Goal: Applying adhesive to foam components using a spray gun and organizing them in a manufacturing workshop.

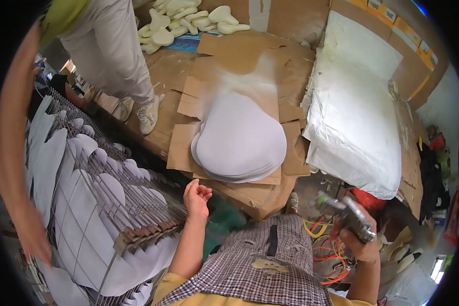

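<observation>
My right hand (359, 237) grips a metal spray gun (344, 214), held low at my right side, its nozzle pointing left. My left hand (196, 198) is empty, fingers loosely curled, hovering between a wire rack (137, 204) and the cardboard-covered bench (229, 66). A stack of white insole-shaped sheets (239, 140) lies on the cardboard just beyond my left hand, with white overspray around it. Many white insole pieces (81, 204) stand in the rack's slots at my left.
Another person (107, 46) in light trousers and pale shoes stands at the upper left. A pile of cream shoe-shaped pieces (188, 23) lies at the back. White wrapped bundles (354, 117) rest at the right. Orange hoses (326, 250) trail by my right side.
</observation>
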